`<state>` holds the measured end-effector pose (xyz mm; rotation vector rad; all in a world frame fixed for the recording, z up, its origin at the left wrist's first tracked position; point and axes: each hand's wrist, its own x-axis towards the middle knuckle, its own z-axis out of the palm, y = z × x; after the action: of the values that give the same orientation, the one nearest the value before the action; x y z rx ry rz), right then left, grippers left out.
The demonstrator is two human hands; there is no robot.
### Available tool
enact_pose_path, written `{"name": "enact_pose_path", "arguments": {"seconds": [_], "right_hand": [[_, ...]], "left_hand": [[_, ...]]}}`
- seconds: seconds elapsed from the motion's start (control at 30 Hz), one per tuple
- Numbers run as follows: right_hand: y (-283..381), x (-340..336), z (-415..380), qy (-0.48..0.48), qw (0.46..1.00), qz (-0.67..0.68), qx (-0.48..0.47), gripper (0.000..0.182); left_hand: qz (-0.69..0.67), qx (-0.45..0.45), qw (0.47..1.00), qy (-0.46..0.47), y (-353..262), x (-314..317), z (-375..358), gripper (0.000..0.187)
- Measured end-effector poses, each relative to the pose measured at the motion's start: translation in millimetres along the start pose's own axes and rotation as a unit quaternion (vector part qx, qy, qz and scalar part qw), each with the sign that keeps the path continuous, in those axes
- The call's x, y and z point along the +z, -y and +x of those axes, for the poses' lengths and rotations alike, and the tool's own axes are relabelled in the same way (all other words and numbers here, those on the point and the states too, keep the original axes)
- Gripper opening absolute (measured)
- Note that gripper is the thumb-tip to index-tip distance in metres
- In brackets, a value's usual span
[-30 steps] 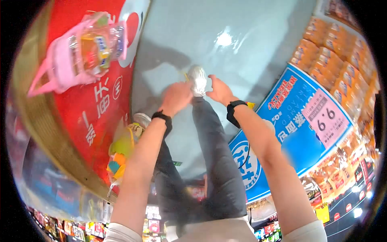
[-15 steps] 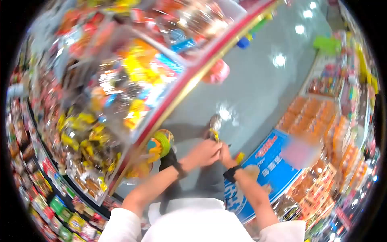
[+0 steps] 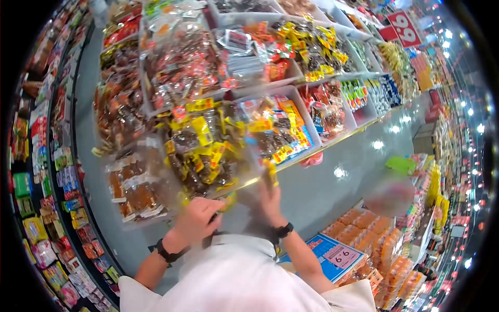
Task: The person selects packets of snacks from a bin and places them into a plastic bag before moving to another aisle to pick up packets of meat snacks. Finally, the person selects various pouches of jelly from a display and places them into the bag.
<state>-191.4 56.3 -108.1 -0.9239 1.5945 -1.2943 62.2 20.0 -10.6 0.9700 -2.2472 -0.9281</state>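
My right hand is closed on a small yellow-and-dark snack packet, held upright just in front of the bin edge. The packet is blurred. To the left, my left hand has curled fingers near the front of the bins; a small dark patch shows at its fingertips, and I cannot make out whether it is a held thing. Beyond the hands, a bin holds yellow-labelled dark snack packets. Right of it, another bin holds mixed packets and a blue-and-yellow bag.
Flat brown packs lie at the left front of the display. A blue price sign stands by stacked orange-brown packs at the right. Grey floor runs between. Shelves of packets line the far left.
My hands were together over the floor and have come apart; the left moved left, the right holds the packet. The view has swung, bringing more bins in front.
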Motion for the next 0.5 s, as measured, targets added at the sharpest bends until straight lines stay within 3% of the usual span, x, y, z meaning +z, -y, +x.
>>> {"name": "enact_pose_path", "arguments": {"seconds": [0.07,0.13,0.2,0.27,0.3,0.33,0.4,0.43,0.5], "right_hand": [[10,-9,28,-0.048,0.993,-0.108,-0.017,0.020],[0,-22,62,-0.118,0.981,-0.139,-0.065,0.021],[-4,-46,95,-0.143,0.953,-0.242,-0.112,0.026],[4,-66,113,-0.147,0.934,-0.308,-0.104,0.032],[7,-70,120,-0.158,0.911,-0.369,-0.099,0.039],[7,-71,122,-0.151,0.912,-0.369,-0.100,0.039],[7,-73,122,-0.131,0.854,-0.496,-0.085,0.057],[2,-74,123,-0.093,0.850,-0.517,-0.034,0.071],[-2,-72,118,-0.089,0.868,-0.487,-0.027,0.073]], "left_hand": [[0.000,-0.041,0.999,-0.024,6,-16,-23,0.026],[0.007,-0.143,0.987,-0.072,21,-16,-43,0.025],[0.044,-0.164,0.981,-0.092,35,-9,-55,0.031],[0.136,-0.256,0.951,-0.105,39,-7,-58,0.039],[0.133,-0.298,0.941,-0.088,45,-4,-63,0.055],[0.133,-0.304,0.939,-0.091,50,-2,-66,0.055],[0.066,-0.344,0.937,-0.007,61,0,-70,0.065],[0.101,-0.332,0.938,0.023,64,-1,-71,0.066],[0.120,-0.294,0.947,0.036,69,-3,-69,0.062]]}}
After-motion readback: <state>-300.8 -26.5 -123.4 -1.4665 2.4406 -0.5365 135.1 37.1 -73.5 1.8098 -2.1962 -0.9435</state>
